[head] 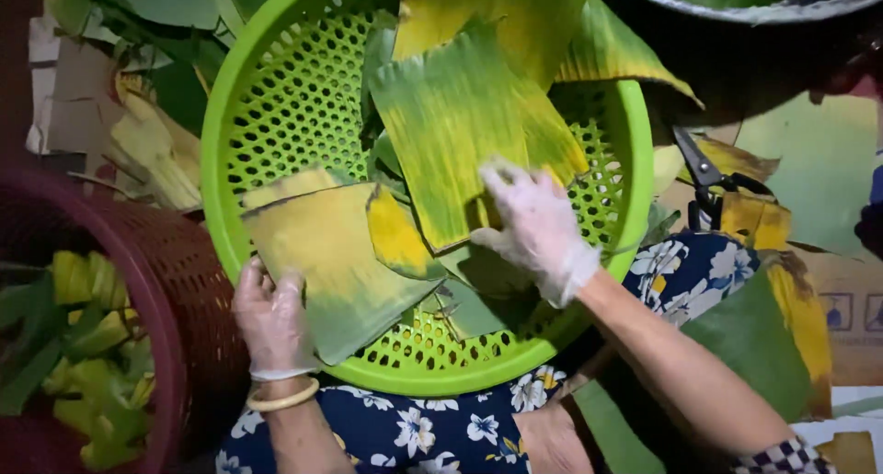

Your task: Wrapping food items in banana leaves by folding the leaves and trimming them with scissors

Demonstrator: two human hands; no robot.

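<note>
We wear a thin, translucent disposable glove on our left hand (pixel 273 322) and another on our right hand (pixel 538 230), both crinkled and loose, each ending at the wrist. On our left wrist sits a pale yellowish bangle (pixel 282 399). Across our lap lies a dark blue garment (pixel 432 433) printed with white flowers, and near our right elbow shows a black-and-white checked sleeve (pixel 786 457)
</note>
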